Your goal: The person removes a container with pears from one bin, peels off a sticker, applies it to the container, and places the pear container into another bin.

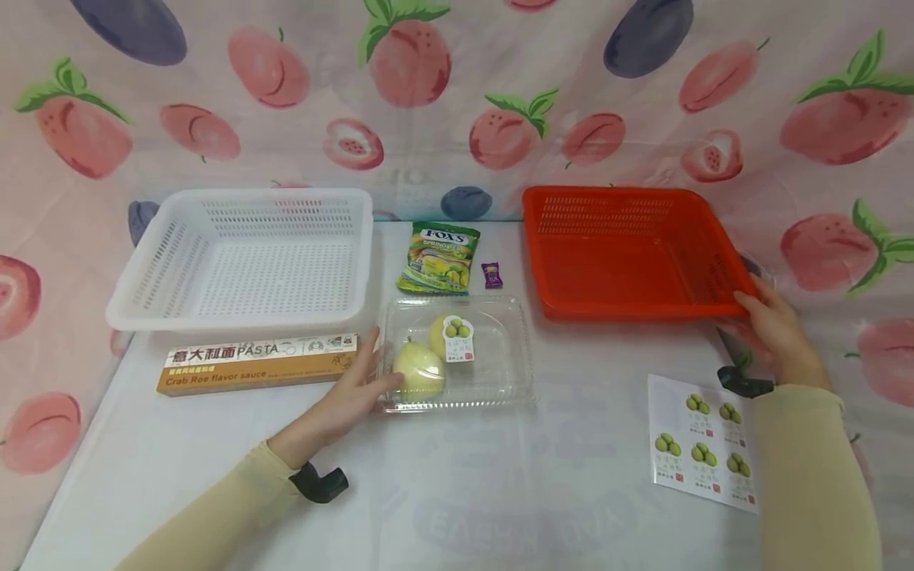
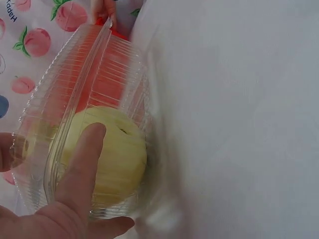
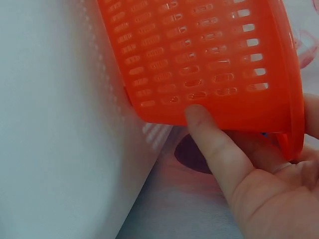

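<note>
A clear plastic clamshell box (image 1: 500,357) lies on the white table with its lid down, a fruit-print sticker (image 1: 458,339) on top. Inside are two pale yellow-green fruits (image 1: 420,371). My left hand (image 1: 350,400) grips the box's left end; in the left wrist view its thumb (image 2: 82,167) lies across the plastic beside one fruit. At the right, my right hand (image 1: 781,333) holds the red plastic basket (image 1: 607,305) by its right front corner. The right wrist view shows one fingertip against the basket's slotted side wall (image 3: 199,59) and other fingers by the rim.
A white basket (image 1: 243,321) stands at the back left, a pasta box (image 1: 257,365) in front of it. Between the baskets lie a green candy bag (image 1: 439,258) and a small purple-wrapped sweet (image 1: 492,275). A sticker sheet (image 1: 703,444) lies near my right forearm.
</note>
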`<state>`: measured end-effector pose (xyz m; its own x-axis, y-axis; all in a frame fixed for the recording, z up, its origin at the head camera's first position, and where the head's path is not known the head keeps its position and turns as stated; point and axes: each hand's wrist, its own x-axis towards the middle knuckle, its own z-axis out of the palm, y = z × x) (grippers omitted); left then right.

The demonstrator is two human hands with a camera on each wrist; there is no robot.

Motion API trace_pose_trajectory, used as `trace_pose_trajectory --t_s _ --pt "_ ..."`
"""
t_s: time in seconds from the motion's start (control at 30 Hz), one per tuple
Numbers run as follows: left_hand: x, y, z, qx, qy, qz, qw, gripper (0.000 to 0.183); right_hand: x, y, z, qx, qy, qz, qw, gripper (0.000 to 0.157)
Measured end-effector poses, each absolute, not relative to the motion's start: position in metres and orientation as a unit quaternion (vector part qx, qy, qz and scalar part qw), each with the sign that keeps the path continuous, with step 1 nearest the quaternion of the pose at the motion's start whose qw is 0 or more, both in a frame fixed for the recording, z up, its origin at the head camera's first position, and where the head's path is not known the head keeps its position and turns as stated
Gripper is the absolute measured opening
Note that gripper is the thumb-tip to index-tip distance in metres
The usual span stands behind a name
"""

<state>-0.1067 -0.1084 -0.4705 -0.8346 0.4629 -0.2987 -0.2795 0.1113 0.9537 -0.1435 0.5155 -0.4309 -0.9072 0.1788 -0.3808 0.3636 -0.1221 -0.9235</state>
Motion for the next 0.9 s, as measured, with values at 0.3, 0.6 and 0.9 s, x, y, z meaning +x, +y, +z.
trace_pose_trajectory --t_s 0.3,0.6,0.9 --pt "-0.104 -0.11 -0.463 0.051 0.682 0.675 0.277 0.084 -0.143 0.517 -0.43 0.208 0.66 -0.718 0.075 0.075" --pt "-0.1 -0.11 -0.436 0.074 0.688 0.666 0.278 0.08 -0.145 0.521 -0.432 0.189 0.62 -0.759 0.06 0.074" --pt "-0.122 -0.098 -0.383 0.122 0.683 0.667 0.272 0.078 -0.145 0.522 -0.434 0.187 0.606 -0.771 0.057 0.076"
